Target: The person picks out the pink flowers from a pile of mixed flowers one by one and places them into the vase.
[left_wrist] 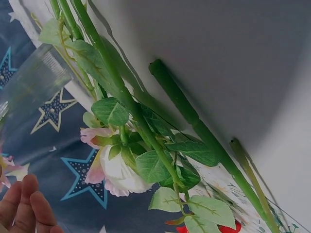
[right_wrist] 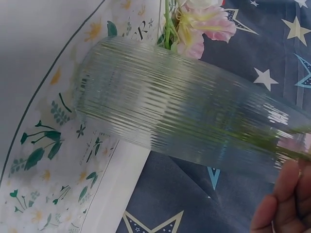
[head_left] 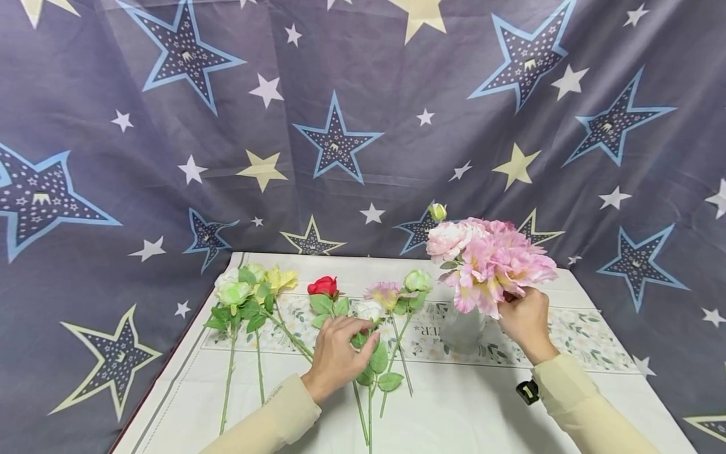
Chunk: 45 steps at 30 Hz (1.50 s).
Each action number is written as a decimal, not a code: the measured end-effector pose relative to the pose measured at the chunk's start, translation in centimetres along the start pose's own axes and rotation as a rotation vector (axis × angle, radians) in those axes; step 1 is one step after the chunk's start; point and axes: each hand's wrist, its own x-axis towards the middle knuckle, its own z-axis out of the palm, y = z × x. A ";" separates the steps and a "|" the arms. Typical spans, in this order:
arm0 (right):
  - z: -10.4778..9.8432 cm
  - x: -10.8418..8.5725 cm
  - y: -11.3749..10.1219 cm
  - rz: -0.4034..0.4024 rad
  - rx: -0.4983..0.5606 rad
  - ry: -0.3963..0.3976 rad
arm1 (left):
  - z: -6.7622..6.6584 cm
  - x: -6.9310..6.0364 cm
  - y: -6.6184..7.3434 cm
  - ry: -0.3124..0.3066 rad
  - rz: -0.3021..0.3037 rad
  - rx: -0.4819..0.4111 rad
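Note:
My right hand (head_left: 529, 318) is at the mouth of a ribbed clear vase (right_wrist: 160, 102), its fingers bent and pinching at the lower edge of a large pink flower (head_left: 482, 277). Petals partly hide the fingertips. A paler pink bloom (head_left: 450, 238) and a green bud (head_left: 437, 211) also stand in the vase. My left hand (head_left: 340, 353) hovers over a white rose (left_wrist: 119, 170) lying on the table, thumb apart from the loosely bent fingers, with nothing seen between them. In the left wrist view, its fingertips are apart from the rose's stem and leaves.
White and yellow flowers (head_left: 280, 279) lie at the left of the table (head_left: 454, 403). A red rose (head_left: 323, 287), a pink-yellow flower (head_left: 387, 295) and a pale green one (head_left: 418, 280) lie in the middle. A starry curtain (head_left: 363, 208) hangs behind.

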 end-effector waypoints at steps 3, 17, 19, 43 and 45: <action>-0.1 -0.1 0.0 -0.072 -0.034 -0.005 | -0.1 0.0 0.0 -0.002 -0.002 0.002; -0.6 -2.3 -0.6 -0.060 -0.077 0.060 | -0.3 -0.1 -0.3 -0.004 -0.002 0.006; -0.8 -2.7 -0.6 -0.059 -0.076 0.078 | -0.2 -0.2 -0.3 -0.008 -0.009 0.006; -1.6 -7.9 -1.8 0.039 -0.117 -0.049 | -0.2 -0.2 -0.1 -0.052 -0.060 0.049; -1.6 -8.2 -1.9 0.028 -0.110 -0.061 | -0.2 -0.2 -0.1 -0.066 -0.070 0.061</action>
